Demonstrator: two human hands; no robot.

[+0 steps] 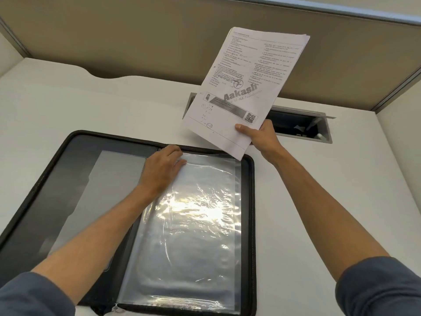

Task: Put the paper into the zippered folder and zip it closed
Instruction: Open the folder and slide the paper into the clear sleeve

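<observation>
The black zippered folder (45, 179) lies open flat on the white desk. Its right half is covered by shiny clear plastic sleeves (189, 236). My left hand (163, 166) rests at the top edge of those sleeves, fingers pinching the upper left corner of the plastic. My right hand (259, 135) holds a stack of printed paper (246, 87) by its lower right corner, raised in the air above the folder's far right corner and tilted toward me. The zipper pull (116, 307) sits at the folder's near edge.
The white desk (114, 106) extends around the folder. A grey cable tray opening (307, 128) is recessed in the desk behind the paper. Beige partition walls (136, 37) enclose the back and sides.
</observation>
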